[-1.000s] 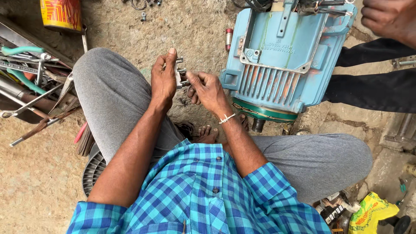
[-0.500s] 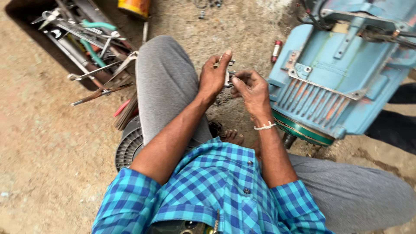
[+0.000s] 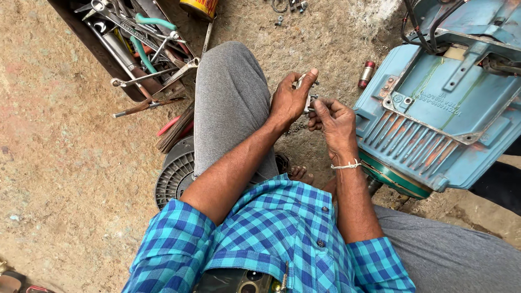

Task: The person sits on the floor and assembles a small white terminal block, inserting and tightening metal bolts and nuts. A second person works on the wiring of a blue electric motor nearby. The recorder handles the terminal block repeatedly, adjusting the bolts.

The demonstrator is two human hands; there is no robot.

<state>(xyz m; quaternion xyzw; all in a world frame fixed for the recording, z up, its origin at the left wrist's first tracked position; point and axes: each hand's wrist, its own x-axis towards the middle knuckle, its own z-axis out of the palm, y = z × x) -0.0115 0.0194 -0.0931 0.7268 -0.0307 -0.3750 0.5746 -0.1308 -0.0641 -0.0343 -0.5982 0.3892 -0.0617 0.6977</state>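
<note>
Plainly, both hands met just beside the near-left corner of the blue electric motor [image 3: 434, 114]: the left hand [image 3: 290, 100] was curled with thumb up, pinching a small metal fitting [image 3: 307, 100], while the right hand [image 3: 334, 122] pinched the same piece from its other side with bent fingertips. What the fitting was exactly could not be told, as the fingers hid most of it. To handle it well, a judgement only, one hand should have held the piece steady while the other worked it in small turns, kept low over the lap so nothing dropped into the grit. The surface was bare, rough concrete floor [image 3: 59, 163], dusty and stained. Well left of the motor lay a dark tray of spanners and pliers [image 3: 135, 49]; a ribbed fan cover [image 3: 173, 179] sat under the raised grey-trousered knee [image 3: 230, 103]. A small red cylinder [image 3: 367, 74] stood just beside the motor's far-left edge, a yellow tin [image 3: 199, 7] further off
</note>
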